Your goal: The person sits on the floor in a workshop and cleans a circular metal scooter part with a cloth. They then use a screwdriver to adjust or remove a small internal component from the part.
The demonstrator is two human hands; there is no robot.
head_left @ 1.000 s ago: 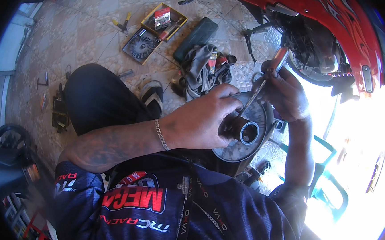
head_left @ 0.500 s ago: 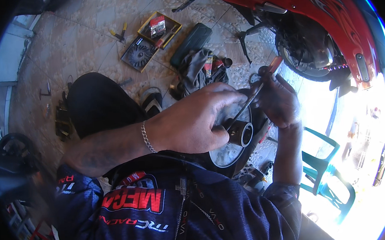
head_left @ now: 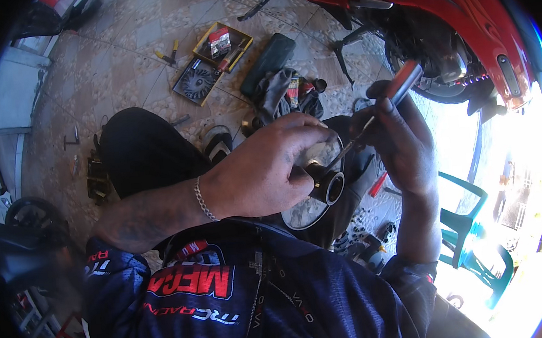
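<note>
A round metal disc with a short tubular hub, like a scooter pulley half (head_left: 303,219), is held over my lap. My left hand (head_left: 259,168) is closed on it from the left, thumb beside the hub (head_left: 335,188). In my right hand (head_left: 407,144) is a screwdriver with a red handle (head_left: 404,81), pinched between thumb and fingers. Its thin shaft (head_left: 352,143) slants down to the left, the tip at the side of the hub. Whether the tip touches or enters a hole there, I cannot tell.
On the tiled floor ahead lie a yellow-edged box (head_left: 197,80) holding a finned wheel, a dark green case (head_left: 268,62), a dark cloth (head_left: 275,93) and yellow-handled pliers (head_left: 167,54). A red motorcycle (head_left: 462,24) stands ahead right; a teal chair (head_left: 457,225) is at right.
My right hand and the screwdriver have shifted right and slightly toward me, showing more of the handle. The disc has moved a little left and tilted, held by my left hand.
</note>
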